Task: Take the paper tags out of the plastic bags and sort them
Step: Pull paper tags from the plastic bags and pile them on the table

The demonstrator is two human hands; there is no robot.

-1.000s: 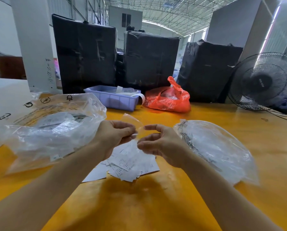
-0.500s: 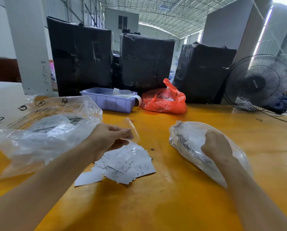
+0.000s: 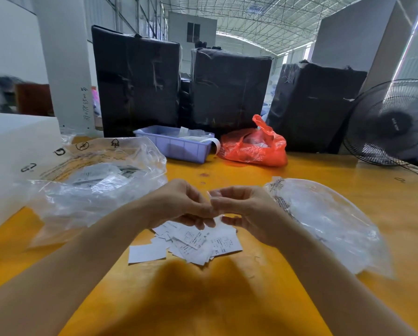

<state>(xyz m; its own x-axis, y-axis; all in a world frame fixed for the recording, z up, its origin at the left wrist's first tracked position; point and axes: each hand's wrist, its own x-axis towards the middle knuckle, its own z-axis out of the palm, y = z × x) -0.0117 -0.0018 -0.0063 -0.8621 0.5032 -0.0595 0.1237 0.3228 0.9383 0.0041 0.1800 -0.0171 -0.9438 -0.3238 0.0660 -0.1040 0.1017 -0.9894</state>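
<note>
You are pinching a small clear bag (image 3: pixel 211 194) between both hands (image 3: pixel 179 204) (image 3: pixel 245 209), fingers curled on it, above the tag pile (image 3: pixel 193 241). Next, probably, you are drawing its tag out.

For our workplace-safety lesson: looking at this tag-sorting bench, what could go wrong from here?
1. The fan stands on the table's edge; if running, it might scatter the loose paper tags.
2. Both hands, left hand and right hand, pinch a small clear bag above the pile; its tags could drop in unsorted.
</note>
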